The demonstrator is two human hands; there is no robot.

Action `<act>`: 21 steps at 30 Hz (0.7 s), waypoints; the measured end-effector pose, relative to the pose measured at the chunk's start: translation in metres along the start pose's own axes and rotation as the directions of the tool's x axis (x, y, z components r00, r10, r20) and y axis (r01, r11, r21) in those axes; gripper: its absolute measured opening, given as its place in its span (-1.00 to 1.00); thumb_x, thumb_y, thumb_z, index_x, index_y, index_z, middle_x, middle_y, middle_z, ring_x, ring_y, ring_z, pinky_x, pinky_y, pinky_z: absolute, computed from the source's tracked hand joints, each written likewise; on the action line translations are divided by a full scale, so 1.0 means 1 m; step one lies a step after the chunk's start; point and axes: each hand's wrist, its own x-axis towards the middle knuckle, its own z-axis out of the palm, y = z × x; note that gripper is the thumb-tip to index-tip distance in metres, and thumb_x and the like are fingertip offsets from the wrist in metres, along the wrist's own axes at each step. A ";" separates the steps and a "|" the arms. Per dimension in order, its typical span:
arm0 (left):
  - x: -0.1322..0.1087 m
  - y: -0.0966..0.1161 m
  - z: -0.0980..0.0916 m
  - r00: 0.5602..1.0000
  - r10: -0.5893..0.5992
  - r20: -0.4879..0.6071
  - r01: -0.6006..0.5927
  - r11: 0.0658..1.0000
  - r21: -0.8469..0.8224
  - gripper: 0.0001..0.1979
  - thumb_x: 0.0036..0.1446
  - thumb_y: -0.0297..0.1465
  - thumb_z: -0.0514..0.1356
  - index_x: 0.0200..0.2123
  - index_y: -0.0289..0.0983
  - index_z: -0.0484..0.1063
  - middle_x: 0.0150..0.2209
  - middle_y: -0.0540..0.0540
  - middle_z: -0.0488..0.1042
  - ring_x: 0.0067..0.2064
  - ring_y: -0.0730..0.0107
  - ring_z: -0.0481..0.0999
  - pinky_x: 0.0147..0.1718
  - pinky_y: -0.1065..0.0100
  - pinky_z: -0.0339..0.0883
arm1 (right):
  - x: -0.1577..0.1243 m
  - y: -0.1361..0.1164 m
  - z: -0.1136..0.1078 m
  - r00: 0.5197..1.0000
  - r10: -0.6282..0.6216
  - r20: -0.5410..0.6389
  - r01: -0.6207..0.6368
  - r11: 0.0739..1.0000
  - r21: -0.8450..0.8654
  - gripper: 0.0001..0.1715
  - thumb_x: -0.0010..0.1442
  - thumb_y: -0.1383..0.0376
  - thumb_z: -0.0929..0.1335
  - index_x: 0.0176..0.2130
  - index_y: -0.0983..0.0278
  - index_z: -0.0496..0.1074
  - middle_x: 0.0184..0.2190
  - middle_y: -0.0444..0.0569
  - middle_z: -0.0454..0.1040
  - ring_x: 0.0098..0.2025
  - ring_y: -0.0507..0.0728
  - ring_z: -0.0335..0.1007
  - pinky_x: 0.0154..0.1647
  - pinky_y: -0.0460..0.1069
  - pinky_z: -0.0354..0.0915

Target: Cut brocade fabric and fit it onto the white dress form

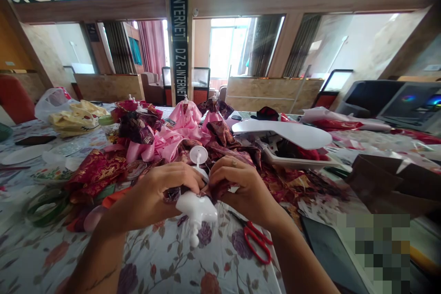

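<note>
A small white glossy dress form (198, 209) lies tilted, its neck knob toward me and its round stand base (199, 155) pointing away. My left hand (174, 181) is closed around its waist from the left, with fingertips pressed at the middle. From the right, my right hand (237, 181), with a ring on one finger, has its fingers curled at the same spot. A dark patterned piece of fabric (172, 194) shows beneath the left fingers, and dark reddish cloth shows under the right ones. The fingertips partly hide the waist and what is pinched there.
Red-handled scissors (257, 243) lie right of the form, near a dark tablet (332, 255). Behind are pink dressed forms (186, 115), brocade scraps (98, 170) and a white tray (299, 161) under a white board (282, 132). Green tape (48, 209) lies at left.
</note>
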 end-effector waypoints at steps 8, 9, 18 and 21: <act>0.001 -0.020 0.009 0.951 -0.266 -0.155 0.236 0.953 -0.188 -0.64 -0.08 -0.42 0.37 -0.16 -0.22 0.42 -0.19 -0.05 0.52 -0.19 0.33 0.50 -0.20 0.39 0.35 | 0.004 0.017 0.005 0.992 0.104 -0.073 -0.064 0.902 0.427 -0.97 0.09 0.37 0.44 -0.37 0.25 0.51 -0.28 -0.03 0.51 -0.20 0.13 0.43 -0.14 0.00 0.31; 0.002 -0.025 0.012 0.938 -0.300 -0.173 0.249 0.932 -0.264 -0.60 -0.09 -0.41 0.38 -0.14 -0.22 0.41 -0.19 -0.05 0.52 -0.18 0.33 0.50 -0.18 0.38 0.35 | 0.004 0.021 0.009 0.986 0.139 -0.089 -0.080 0.876 0.476 -0.95 0.07 0.35 0.45 -0.36 0.24 0.51 -0.25 -0.03 0.52 -0.16 0.14 0.42 -0.11 0.01 0.30; 0.019 -0.053 0.033 0.881 -0.433 -0.193 0.181 0.683 -0.708 -0.51 -0.05 -0.42 0.36 0.00 -0.20 0.41 -0.05 -0.09 0.53 0.02 0.20 0.46 0.00 0.28 0.29 | 0.006 0.046 0.036 0.830 0.554 -0.061 -0.255 0.475 0.842 -0.54 -0.17 0.32 0.56 -0.23 0.16 0.46 -0.33 -0.18 0.51 -0.37 0.02 0.40 -0.33 -0.09 0.34; 0.022 -0.060 0.037 0.870 -0.456 -0.187 0.152 0.608 -0.779 -0.53 -0.05 -0.43 0.36 -0.01 -0.20 0.42 -0.04 -0.09 0.53 0.05 0.17 0.44 0.01 0.29 0.27 | 0.006 0.048 0.038 0.817 0.576 -0.028 -0.278 0.436 0.856 -0.56 -0.16 0.31 0.56 -0.21 0.19 0.51 -0.31 -0.13 0.53 -0.34 0.05 0.42 -0.26 -0.05 0.35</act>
